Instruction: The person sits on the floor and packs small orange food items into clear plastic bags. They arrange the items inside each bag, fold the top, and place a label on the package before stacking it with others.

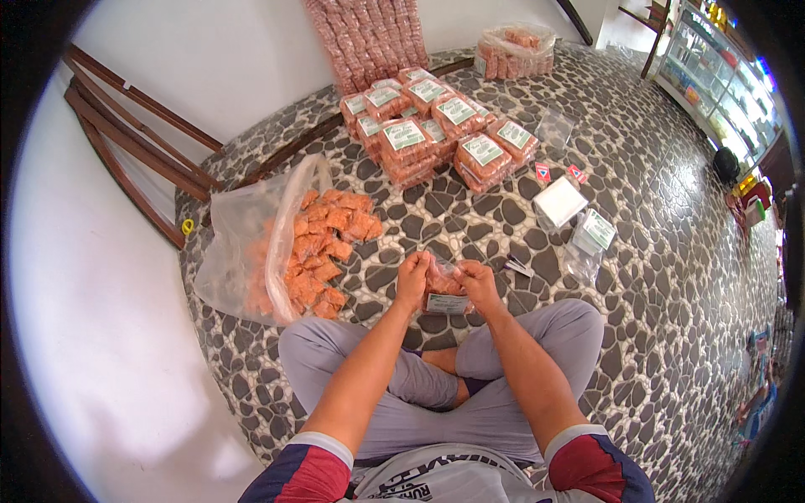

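Note:
My left hand (413, 276) and my right hand (478, 283) pinch the two upper corners of a clear plastic bag (446, 288) between them. Orange-red pieces fill its lower part, and a white and green label shows near the bottom. To the left, a large translucent sack (239, 251) lies on its side, and small orange packets (327, 239) spill from its mouth. A stapler (519, 266) lies on the floor to the right of my right hand.
Stacked labelled packs (405, 141) stand ahead, before a tall bundle of packets (371, 38). On the right lie a white stack (560, 201), labels with clear bags (594, 232) and small red cards (543, 171). A filled bag (516, 53) stands behind; wooden frames (138, 126) lean left.

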A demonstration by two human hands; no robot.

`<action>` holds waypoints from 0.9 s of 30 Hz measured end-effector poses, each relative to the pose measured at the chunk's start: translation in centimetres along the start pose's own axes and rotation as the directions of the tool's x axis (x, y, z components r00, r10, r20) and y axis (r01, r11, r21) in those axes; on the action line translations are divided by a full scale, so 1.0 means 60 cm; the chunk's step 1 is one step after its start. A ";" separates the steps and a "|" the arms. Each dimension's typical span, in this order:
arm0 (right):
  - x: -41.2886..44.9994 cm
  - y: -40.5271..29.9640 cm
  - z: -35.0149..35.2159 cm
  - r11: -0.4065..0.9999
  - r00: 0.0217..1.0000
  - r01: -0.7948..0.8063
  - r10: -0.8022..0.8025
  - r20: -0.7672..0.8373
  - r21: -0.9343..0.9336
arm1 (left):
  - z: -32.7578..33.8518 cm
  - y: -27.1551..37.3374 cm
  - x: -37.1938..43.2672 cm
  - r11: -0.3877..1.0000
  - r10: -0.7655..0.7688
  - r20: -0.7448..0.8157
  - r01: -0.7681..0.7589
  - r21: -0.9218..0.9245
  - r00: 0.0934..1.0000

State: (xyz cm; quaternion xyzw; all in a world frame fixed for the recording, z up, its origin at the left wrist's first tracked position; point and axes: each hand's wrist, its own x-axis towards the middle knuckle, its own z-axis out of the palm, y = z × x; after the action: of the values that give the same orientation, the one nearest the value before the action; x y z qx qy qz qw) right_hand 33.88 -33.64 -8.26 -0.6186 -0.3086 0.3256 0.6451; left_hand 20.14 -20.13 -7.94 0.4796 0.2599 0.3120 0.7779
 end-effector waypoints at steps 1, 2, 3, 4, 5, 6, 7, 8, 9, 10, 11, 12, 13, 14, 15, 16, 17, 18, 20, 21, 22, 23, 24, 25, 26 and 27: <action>0.000 0.000 -0.002 0.998 0.998 0.050 -0.050 0.033 -0.023 | -0.006 0.002 0.001 0.997 -0.077 0.027 0.077 0.017 0.997; 0.002 -0.001 -0.005 0.996 0.994 0.084 -0.081 0.076 -0.042 | -0.010 0.004 0.003 0.988 -0.152 0.055 0.150 0.036 0.987; 0.002 -0.002 -0.007 0.989 0.984 0.138 -0.131 0.122 -0.049 | -0.012 0.005 0.004 0.983 -0.183 0.081 0.180 0.045 0.980; 0.003 -0.002 -0.008 0.990 0.985 0.120 -0.110 0.135 -0.068 | -0.014 0.006 0.005 0.977 -0.211 0.108 0.206 0.055 0.971; 0.004 -0.003 -0.008 0.989 0.982 0.123 -0.111 0.151 -0.076 | -0.015 0.007 0.007 0.968 -0.249 0.137 0.242 0.063 0.959; 0.005 -0.005 -0.008 0.988 0.980 0.126 -0.111 0.166 -0.084 | -0.016 0.008 0.008 0.969 -0.238 0.143 0.226 0.098 0.961; 0.006 -0.006 -0.008 0.986 0.980 0.118 -0.097 0.176 -0.114 | -0.016 0.009 0.009 0.967 -0.240 0.153 0.221 0.129 0.959; 0.006 -0.008 -0.008 0.983 0.979 0.110 -0.083 0.185 -0.144 | -0.016 0.009 0.010 0.957 -0.268 0.160 0.243 0.159 0.950; 0.006 -0.011 -0.008 0.978 0.982 0.076 -0.039 0.187 -0.193 | -0.015 0.009 0.011 0.961 -0.257 0.177 0.233 0.147 0.950; 0.005 -0.014 -0.007 0.968 0.975 0.150 -0.111 0.194 -0.199 | -0.015 0.009 0.011 0.959 -0.273 0.191 0.251 0.135 0.943; 0.004 -0.016 -0.006 0.955 0.968 0.197 -0.154 0.197 -0.223 | -0.015 0.009 0.011 0.955 -0.297 0.236 0.282 0.095 0.925; 0.003 -0.019 -0.006 0.929 0.956 0.259 -0.208 0.206 -0.264 | -0.016 0.010 0.012 0.946 -0.312 0.222 0.280 0.163 0.924; 0.003 -0.022 -0.005 0.931 0.958 0.255 -0.207 0.197 -0.262 | -0.017 0.012 0.014 0.935 -0.335 0.239 0.291 0.203 0.911; 0.002 -0.025 -0.005 0.924 0.957 0.265 -0.216 0.194 -0.277 | -0.018 0.013 0.015 0.912 -0.392 0.240 0.339 0.232 0.888; 0.001 -0.027 -0.004 0.910 0.953 0.282 -0.232 0.193 -0.303 | -0.018 0.015 0.016 0.922 -0.359 0.251 0.301 0.242 0.899; 0.001 -0.029 -0.005 0.922 0.957 0.266 -0.216 0.196 -0.283 | -0.016 0.016 0.016 0.923 -0.359 0.249 0.301 0.240 0.900; 0.001 -0.030 -0.005 0.927 0.958 0.257 -0.206 0.202 -0.275 | -0.014 0.018 0.016 0.916 -0.384 0.258 0.331 0.226 0.887; 0.001 -0.030 -0.005 0.922 0.955 0.264 -0.210 0.208 -0.283 | -0.013 0.021 0.015 0.916 -0.371 0.240 0.312 0.252 0.897; 0.001 -0.030 -0.005 0.923 0.950 0.280 -0.226 0.216 -0.265 | -0.008 0.028 0.012 0.895 -0.421 0.229 0.361 0.261 0.878; 0.001 -0.030 -0.005 0.911 0.942 0.309 -0.252 0.222 -0.274 | -0.006 0.031 0.010 0.896 -0.417 0.224 0.357 0.263 0.881; 0.001 -0.029 -0.005 0.916 0.945 0.299 -0.245 0.219 -0.267 | -0.003 0.034 0.008 0.890 -0.436 0.223 0.381 0.250 0.872; 0.001 -0.029 -0.004 0.914 0.944 0.303 -0.248 0.217 -0.271 | 0.000 0.036 0.007 0.885 -0.457 0.234 0.410 0.221 0.858; 0.000 -0.028 -0.003 0.905 0.944 0.307 -0.251 0.213 -0.293 | 0.002 0.037 0.007 0.891 -0.439 0.222 0.391 0.230 0.870; -0.001 -0.028 -0.002 0.915 0.946 0.298 -0.245 0.213 -0.272 | 0.003 0.038 0.007 0.899 -0.424 0.222 0.377 0.224 0.878; -0.002 -0.028 -0.001 0.918 0.948 0.290 -0.238 0.210 -0.270 | 0.003 0.036 0.007 0.906 -0.414 0.234 0.373 0.201 0.880; -0.003 -0.028 0.000 0.913 0.951 0.285 -0.231 0.206 -0.291 | 0.001 0.034 0.008 0.892 -0.431 0.207 0.379 0.246 0.879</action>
State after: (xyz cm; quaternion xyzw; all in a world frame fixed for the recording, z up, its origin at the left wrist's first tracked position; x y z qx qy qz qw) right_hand 33.84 -33.82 -6.60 -0.6382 -0.4892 0.2343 0.5464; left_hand 20.01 -19.08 -6.09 0.5252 0.2820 0.0498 0.8014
